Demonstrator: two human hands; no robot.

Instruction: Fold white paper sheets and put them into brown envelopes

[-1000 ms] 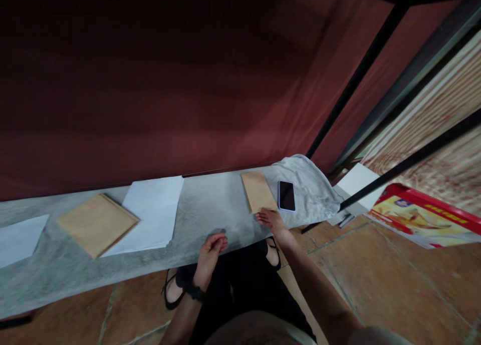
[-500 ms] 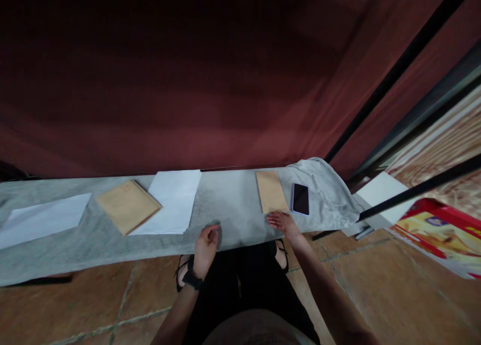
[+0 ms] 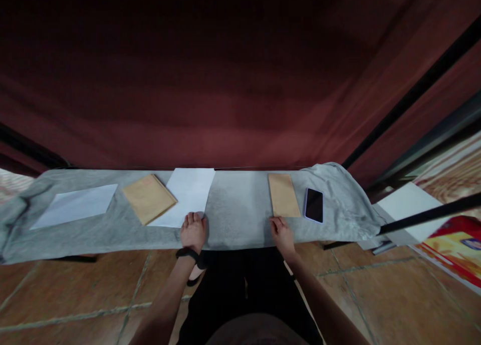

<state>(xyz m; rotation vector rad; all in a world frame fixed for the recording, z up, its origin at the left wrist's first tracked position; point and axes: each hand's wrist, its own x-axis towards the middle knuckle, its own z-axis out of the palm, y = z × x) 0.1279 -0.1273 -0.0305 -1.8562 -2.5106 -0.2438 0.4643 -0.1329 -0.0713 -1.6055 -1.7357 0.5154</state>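
Observation:
My left hand [image 3: 193, 232], with a black band on its wrist, rests palm down at the near right corner of a white paper sheet [image 3: 191, 190]. Its fingers lie on the sheet's edge, slightly bent and holding nothing I can see. A square brown paper envelope [image 3: 149, 199] overlaps that sheet on the left. At the near left corner of a narrow brown envelope [image 3: 284, 195] is my right hand [image 3: 282, 237]. Its fingers are loosely bent and a little apart, with nothing visible between them.
A phone [image 3: 314, 205] lies right of the narrow envelope. Farther left is another white sheet [image 3: 75, 206]. All lie on a grey cloth [image 3: 240, 210] over a long, narrow surface. Behind it hangs dark red fabric [image 3: 225, 109]. A red and yellow box [image 3: 458, 247] stands at right.
My left hand has moved left onto the white sheet's near corner. My right hand's fingers have bent and drawn to the narrow envelope's near left corner. The view has shifted left.

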